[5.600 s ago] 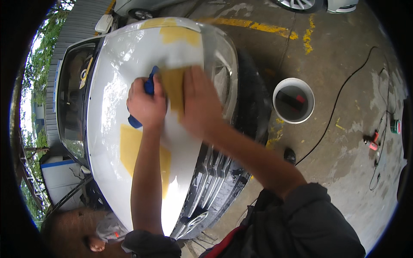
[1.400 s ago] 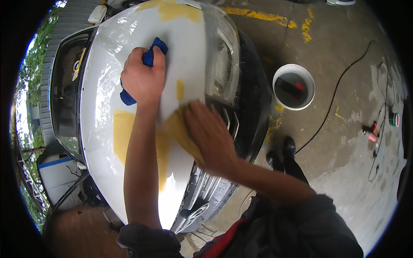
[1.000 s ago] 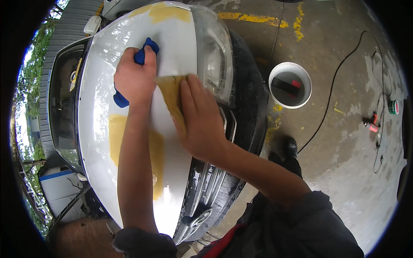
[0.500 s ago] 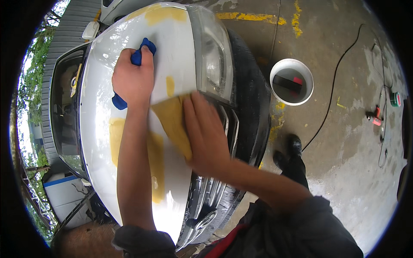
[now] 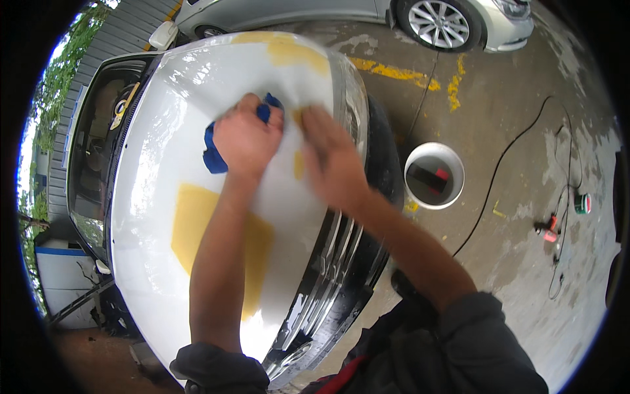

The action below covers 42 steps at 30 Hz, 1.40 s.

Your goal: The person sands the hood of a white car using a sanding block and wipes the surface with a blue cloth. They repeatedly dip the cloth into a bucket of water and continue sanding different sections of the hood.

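Note:
A white car hood [image 5: 154, 131] with yellow filler patches [image 5: 191, 220] fills the middle of the view. My left hand [image 5: 246, 141] is closed around a crumpled blue cloth [image 5: 214, 155] on the hood, its ends poking out on both sides. Close by on the right, near the headlight edge, my right hand [image 5: 335, 161] presses down, smeared by motion. A bit of yellow-brown sandpaper sheet [image 5: 298, 118] shows at its fingertips; the palm hides the rest. Just below those fingers lies a small yellow patch [image 5: 299, 165].
A white bucket [image 5: 461, 177] of water with a dark block in it stands on the floor beyond the bumper. Farther right lie a black cable [image 5: 493, 190], an orange power tool [image 5: 546, 232] and a green can [image 5: 583, 203]. A silver car [image 5: 295, 12] is parked at the back.
The view has shifted, bringing the silver car in. Both hands have moved farther along the hood and closer together; the sandpaper sheet, widely visible before, is now mostly covered by my right hand.

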Available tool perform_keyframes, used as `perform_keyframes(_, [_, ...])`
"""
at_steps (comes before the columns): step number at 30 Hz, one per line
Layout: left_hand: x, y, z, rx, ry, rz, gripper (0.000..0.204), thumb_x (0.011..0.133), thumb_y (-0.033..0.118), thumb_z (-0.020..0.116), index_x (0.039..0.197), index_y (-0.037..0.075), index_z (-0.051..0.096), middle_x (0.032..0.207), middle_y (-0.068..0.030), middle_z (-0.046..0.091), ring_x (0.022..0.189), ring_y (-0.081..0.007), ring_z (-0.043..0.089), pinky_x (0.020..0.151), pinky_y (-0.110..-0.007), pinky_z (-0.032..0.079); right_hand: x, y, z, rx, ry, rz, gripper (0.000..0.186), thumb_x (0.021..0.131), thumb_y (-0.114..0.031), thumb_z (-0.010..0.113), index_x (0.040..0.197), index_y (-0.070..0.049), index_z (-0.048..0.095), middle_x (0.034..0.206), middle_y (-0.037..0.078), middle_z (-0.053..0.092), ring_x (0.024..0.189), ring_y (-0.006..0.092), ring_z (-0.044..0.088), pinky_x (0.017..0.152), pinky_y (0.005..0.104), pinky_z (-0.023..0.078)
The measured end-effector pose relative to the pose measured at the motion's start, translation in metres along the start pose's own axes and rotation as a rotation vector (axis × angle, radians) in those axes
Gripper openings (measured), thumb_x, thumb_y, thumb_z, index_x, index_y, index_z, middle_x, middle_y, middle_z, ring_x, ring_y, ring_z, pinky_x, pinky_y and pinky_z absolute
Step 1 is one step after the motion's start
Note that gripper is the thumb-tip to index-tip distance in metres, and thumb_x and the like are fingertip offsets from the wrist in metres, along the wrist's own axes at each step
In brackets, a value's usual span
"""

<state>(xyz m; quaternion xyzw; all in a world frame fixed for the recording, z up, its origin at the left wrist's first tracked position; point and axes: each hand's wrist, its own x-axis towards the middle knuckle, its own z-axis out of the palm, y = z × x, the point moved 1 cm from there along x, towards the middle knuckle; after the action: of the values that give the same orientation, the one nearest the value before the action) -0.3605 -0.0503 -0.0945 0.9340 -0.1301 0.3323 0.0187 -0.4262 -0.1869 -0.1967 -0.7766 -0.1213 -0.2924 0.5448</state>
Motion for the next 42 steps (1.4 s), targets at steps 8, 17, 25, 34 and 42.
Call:
perform_keyframes(8, [0.007,0.007,0.001,-0.033,0.151,-0.171,0.023,0.091,0.029,0.070,0.085,0.008,0.065,0.086,-0.0133,0.072,0.084,-0.0392,0.068,0.077,-0.047,0.050,0.084,0.026,-0.018,-0.051,-0.138,-0.111,0.046,0.101,-0.015,0.060,0.145,0.000,0.059,0.153,0.019,0.055,0.142,0.0394,0.052,0.118,0.0545,0.041])
perform_keyframes(17, [0.015,-0.013,-0.003,0.057,0.306,-0.481,0.030,0.095,0.033,0.075,0.088,0.006,0.066,0.084,-0.0128,0.070,0.082,-0.0371,0.066,0.075,-0.045,0.048,0.136,0.043,-0.013,-0.142,-0.479,-0.500,0.059,0.088,-0.030,0.073,0.143,-0.009,0.064,0.149,0.009,0.061,0.146,0.0287,0.050,0.121,0.0549,0.034])
perform_keyframes(25, [0.001,-0.018,-0.009,0.194,0.359,-0.760,0.036,0.095,0.038,0.075,0.091,0.003,0.068,0.085,-0.0170,0.071,0.080,-0.0401,0.068,0.075,-0.046,0.053,0.108,0.035,-0.025,0.005,-0.702,-0.660,0.053,0.092,-0.032,0.068,0.142,-0.012,0.067,0.150,0.007,0.062,0.147,0.0244,0.050,0.125,0.0576,0.026])
perform_keyframes(34, [-0.012,-0.011,-0.049,-0.627,0.532,-1.090,0.036,0.098,0.037,0.074,0.090,0.003,0.066,0.074,-0.0019,0.063,0.067,-0.0091,0.057,0.062,-0.029,0.050,0.127,0.024,-0.029,0.000,-0.833,-0.861,0.053,0.093,-0.031,0.068,0.142,-0.011,0.065,0.148,0.011,0.063,0.145,0.0290,0.053,0.124,0.0607,0.026])
perform_keyframes(42, [-0.077,0.046,-0.099,-0.585,0.788,-1.093,0.033,0.110,0.037,0.064,0.096,0.007,0.063,0.086,0.0071,0.053,0.082,-0.0044,0.042,0.073,-0.023,0.038,0.112,0.006,-0.026,0.164,-0.947,-0.846,0.044,0.099,-0.025,0.061,0.141,-0.011,0.066,0.151,0.011,0.060,0.144,0.0271,0.052,0.120,0.0603,0.033])
